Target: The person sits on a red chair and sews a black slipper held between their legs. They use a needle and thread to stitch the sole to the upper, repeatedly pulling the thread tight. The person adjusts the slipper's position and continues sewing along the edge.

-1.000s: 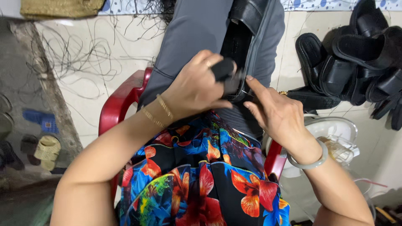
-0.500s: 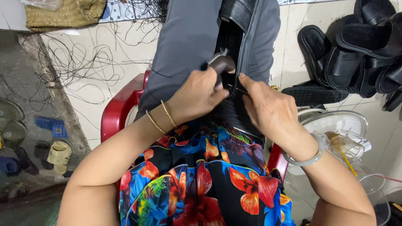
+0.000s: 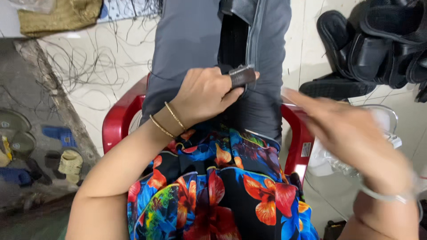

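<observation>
Pale floor tiles (image 3: 307, 49) strewn with loose dark threads (image 3: 89, 66) lie under a red plastic chair (image 3: 118, 122), with a heap of black sandals (image 3: 373, 44) off to the right side. Across the person's lap, over a bright flowered garment (image 3: 213, 186), lies a long grey fabric piece (image 3: 191, 40) with a black strip (image 3: 231, 44) running down its middle. Her left hand (image 3: 204, 95) rests on this fabric, fingers curled closed, a dark brown thimble-like guard (image 3: 242, 76) on one fingertip pressing at the strip. Her right hand (image 3: 351, 133) is off the fabric, out beside the chair arm and blurred; whether it holds anything I cannot tell, though the fingers look loosely spread. By my judgement the work on the strip is mid-way: the fabric is pinned in place, but no seam looks finished where the hand sits.
</observation>
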